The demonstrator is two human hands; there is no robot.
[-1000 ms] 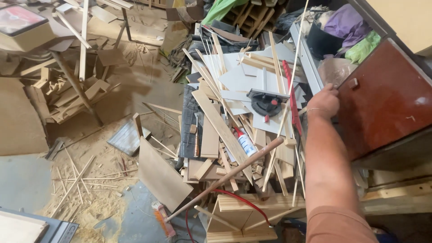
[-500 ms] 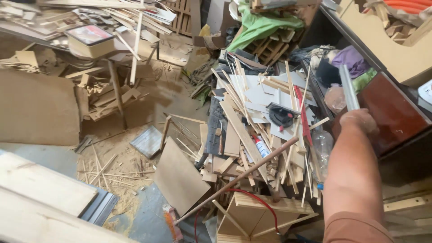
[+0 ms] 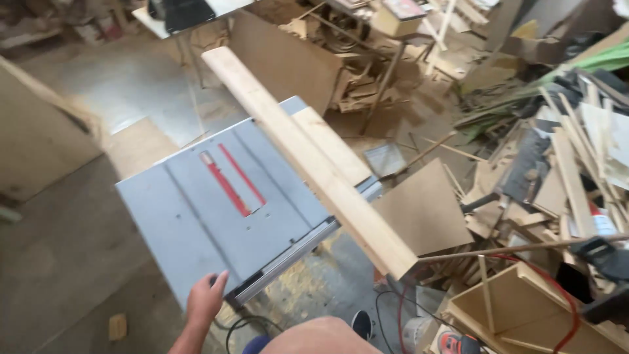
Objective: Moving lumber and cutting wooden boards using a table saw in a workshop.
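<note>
My left hand [image 3: 206, 298] rests at the near corner of a grey table saw top [image 3: 177, 223], fingers loose and holding nothing. The top has a red insert strip [image 3: 232, 180] in its middle. A long pale wooden plank [image 3: 308, 157] lies diagonally across the saw's right side, its near end sticking out past the edge. A shorter plank [image 3: 334, 147] lies beside it. A metal rail [image 3: 288, 252] runs along the saw's near edge, just right of my hand. My right hand is out of view; only a bare part of my body shows at the bottom.
A large pile of wood offcuts and strips [image 3: 563, 157] fills the right side. An open wooden box [image 3: 524, 308] with a red cable [image 3: 571, 298] sits at lower right. A flat board [image 3: 426, 210] lies on the sawdust floor. A big panel [image 3: 39, 137] leans at left.
The view has swung left from the scrap pile to the table saw. My right arm, which reached toward the pile, has left the view. My left hand now shows at the saw's corner.
</note>
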